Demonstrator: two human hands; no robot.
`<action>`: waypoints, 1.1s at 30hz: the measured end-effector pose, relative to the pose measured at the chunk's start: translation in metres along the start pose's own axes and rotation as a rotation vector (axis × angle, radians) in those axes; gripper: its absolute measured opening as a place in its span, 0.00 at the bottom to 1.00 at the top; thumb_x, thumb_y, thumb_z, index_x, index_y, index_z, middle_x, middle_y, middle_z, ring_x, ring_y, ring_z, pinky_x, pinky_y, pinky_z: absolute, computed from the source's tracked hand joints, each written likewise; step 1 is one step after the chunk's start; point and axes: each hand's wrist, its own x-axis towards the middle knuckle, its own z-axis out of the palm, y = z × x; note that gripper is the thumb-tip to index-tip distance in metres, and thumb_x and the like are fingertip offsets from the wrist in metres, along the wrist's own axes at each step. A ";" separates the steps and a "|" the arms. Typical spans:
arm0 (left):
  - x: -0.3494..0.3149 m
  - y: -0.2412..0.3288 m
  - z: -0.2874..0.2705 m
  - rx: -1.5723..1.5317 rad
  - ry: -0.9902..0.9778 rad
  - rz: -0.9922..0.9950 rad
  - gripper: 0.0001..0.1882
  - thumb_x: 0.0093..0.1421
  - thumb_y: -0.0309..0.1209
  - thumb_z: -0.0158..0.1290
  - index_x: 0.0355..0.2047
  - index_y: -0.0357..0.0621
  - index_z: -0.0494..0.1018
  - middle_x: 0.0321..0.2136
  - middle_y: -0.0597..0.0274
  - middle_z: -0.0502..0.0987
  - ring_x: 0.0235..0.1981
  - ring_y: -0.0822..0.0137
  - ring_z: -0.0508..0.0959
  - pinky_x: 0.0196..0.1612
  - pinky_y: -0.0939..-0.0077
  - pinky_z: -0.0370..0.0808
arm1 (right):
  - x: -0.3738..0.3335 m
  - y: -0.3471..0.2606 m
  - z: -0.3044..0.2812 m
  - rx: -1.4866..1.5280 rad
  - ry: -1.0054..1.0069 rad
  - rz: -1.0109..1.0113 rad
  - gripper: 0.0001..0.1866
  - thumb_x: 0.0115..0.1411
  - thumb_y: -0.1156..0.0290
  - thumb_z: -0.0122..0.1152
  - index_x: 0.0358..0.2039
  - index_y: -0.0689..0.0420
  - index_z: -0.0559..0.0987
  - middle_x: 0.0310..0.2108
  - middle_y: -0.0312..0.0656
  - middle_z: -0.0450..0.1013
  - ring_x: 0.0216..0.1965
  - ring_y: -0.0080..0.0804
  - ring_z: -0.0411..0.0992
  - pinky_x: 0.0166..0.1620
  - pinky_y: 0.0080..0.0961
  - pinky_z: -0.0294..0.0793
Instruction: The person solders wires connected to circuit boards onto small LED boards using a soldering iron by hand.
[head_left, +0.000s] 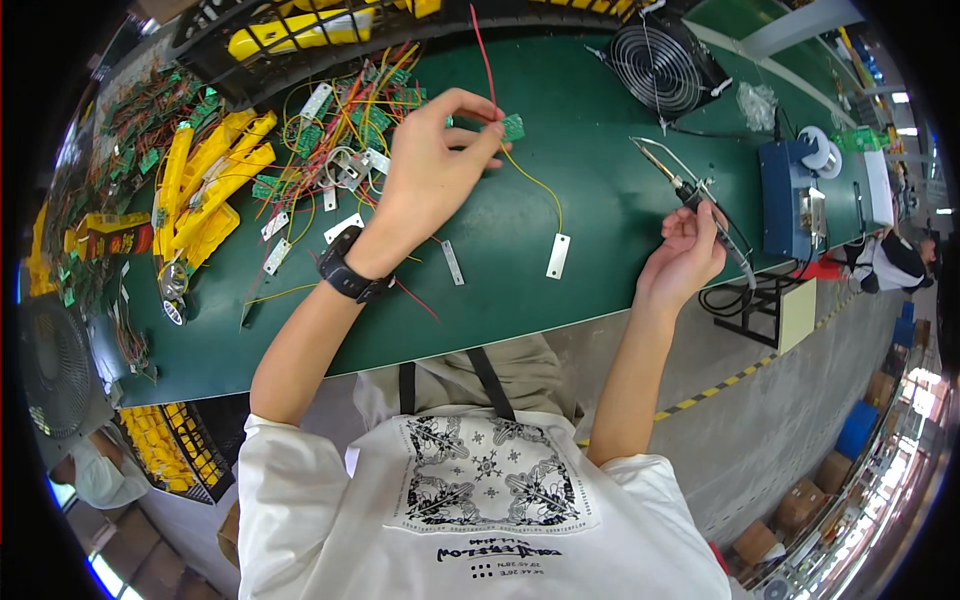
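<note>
Between the thumb and fingers of my left hand (440,160) is a small green circuit board (513,127), held above the table. A red wire (482,55) rises from it. A yellow wire (545,187) runs down from it to a white metal strip (559,256) with holes. My right hand (685,255) is wrapped round a soldering iron (684,188), its tip pointing up and left, apart from the board. Close to my left wrist lies another metal strip (453,263). Beyond that hand is a tangled pile of wired circuit boards (370,125).
Yellow flashlight bodies (205,185) lie at the left of the green table (500,315). A black crate (215,62) stands along the back. A round-grilled fan (660,70) is at the back right, and a blue soldering station (785,200) is at the right, with the iron's cable nearby.
</note>
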 end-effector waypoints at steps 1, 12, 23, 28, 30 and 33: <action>-0.002 0.000 -0.002 0.005 0.018 0.013 0.09 0.71 0.24 0.58 0.46 0.29 0.77 0.45 0.53 0.84 0.43 0.60 0.89 0.42 0.72 0.89 | -0.001 0.001 0.000 0.004 -0.006 0.004 0.09 0.71 0.71 0.63 0.43 0.64 0.79 0.28 0.41 0.78 0.25 0.25 0.74 0.29 0.21 0.68; -0.015 0.054 -0.004 -0.406 -0.040 0.307 0.12 0.71 0.21 0.58 0.52 0.28 0.74 0.50 0.52 0.78 0.46 0.52 0.88 0.44 0.69 0.88 | -0.003 -0.001 0.000 0.011 0.023 0.040 0.09 0.71 0.73 0.63 0.44 0.66 0.79 0.28 0.42 0.78 0.25 0.26 0.74 0.29 0.21 0.69; -0.077 -0.010 -0.041 0.312 0.169 -0.075 0.07 0.69 0.25 0.62 0.42 0.33 0.78 0.35 0.57 0.85 0.38 0.68 0.88 0.35 0.76 0.83 | -0.006 -0.002 -0.002 -0.025 0.006 0.046 0.09 0.70 0.74 0.65 0.45 0.67 0.79 0.27 0.43 0.78 0.23 0.28 0.74 0.27 0.23 0.69; -0.075 -0.007 -0.046 0.704 0.182 0.157 0.05 0.62 0.25 0.67 0.35 0.39 0.82 0.34 0.60 0.85 0.29 0.68 0.82 0.28 0.74 0.72 | -0.006 -0.002 -0.003 -0.025 0.022 0.062 0.09 0.70 0.74 0.65 0.45 0.67 0.80 0.27 0.43 0.78 0.23 0.27 0.74 0.27 0.22 0.68; -0.069 -0.006 -0.047 0.774 0.174 0.219 0.05 0.60 0.25 0.67 0.36 0.40 0.82 0.35 0.61 0.85 0.30 0.66 0.80 0.28 0.72 0.70 | -0.005 -0.001 -0.004 -0.020 0.021 0.062 0.09 0.70 0.74 0.65 0.45 0.67 0.80 0.27 0.43 0.78 0.23 0.27 0.75 0.27 0.21 0.68; -0.063 -0.004 -0.050 0.713 0.164 0.222 0.06 0.59 0.24 0.67 0.37 0.40 0.82 0.35 0.62 0.85 0.33 0.64 0.79 0.32 0.70 0.72 | -0.004 0.000 -0.005 -0.034 0.021 0.054 0.09 0.70 0.74 0.65 0.45 0.66 0.80 0.27 0.43 0.78 0.24 0.27 0.75 0.27 0.21 0.68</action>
